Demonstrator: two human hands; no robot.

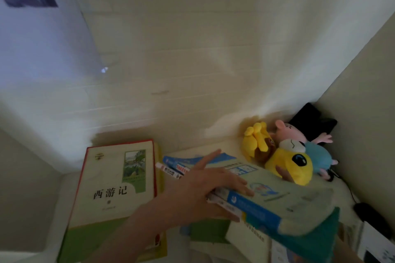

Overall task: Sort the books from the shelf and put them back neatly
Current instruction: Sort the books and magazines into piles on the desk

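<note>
At mid-shelf, left hand (209, 190) grips one end of the book stack (267, 198), fingers on top, stack tilted above loose books (245, 241). Right hand (284, 174) barely shows at the far edge (can't tell its grip). Risks: thin lower books slip out of the one-ended grip; far corner shoves the plush toys (288, 156). Shelf compartment (32, 188) holds the Journey to the West book (111, 188) flat at left, plush toys in the back right corner.
</note>
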